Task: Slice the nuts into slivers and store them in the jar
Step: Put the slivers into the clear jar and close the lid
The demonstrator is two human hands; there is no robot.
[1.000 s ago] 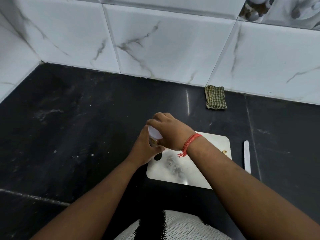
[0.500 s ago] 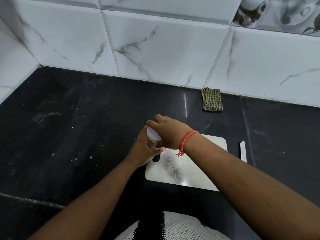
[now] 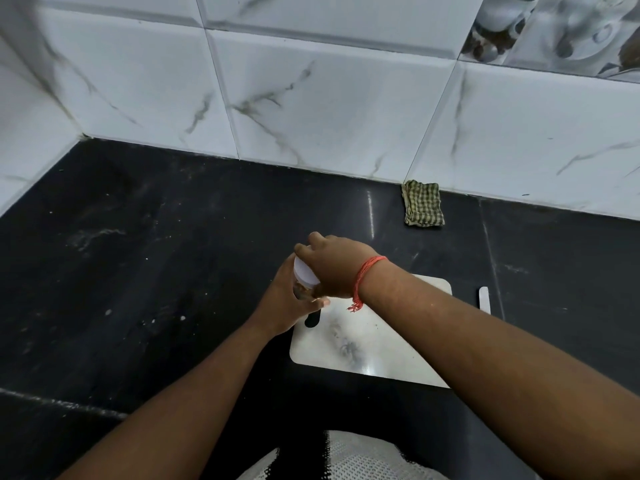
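Observation:
A small clear jar [image 3: 302,289] with brown nut pieces inside stands at the left end of the white cutting board [image 3: 367,344]. My left hand [image 3: 285,303] grips the jar's body from the left. My right hand [image 3: 334,266], with a red thread round the wrist, is curled over the jar's white lid [image 3: 304,273] from above. Most of the jar is hidden by both hands. A white knife [image 3: 484,299] lies on the counter just right of the board, its lower part hidden by my right forearm.
The black stone counter [image 3: 173,254] runs to a white marble-tiled wall at the back and left. A folded green checked cloth [image 3: 423,207] lies against the back wall, beyond the board. Pale specks dot the counter left of the jar.
Both hands stay on the jar and its lid. The view has shifted slightly; the small nut piece seen at the board's right edge a second ago is now hidden by my right arm.

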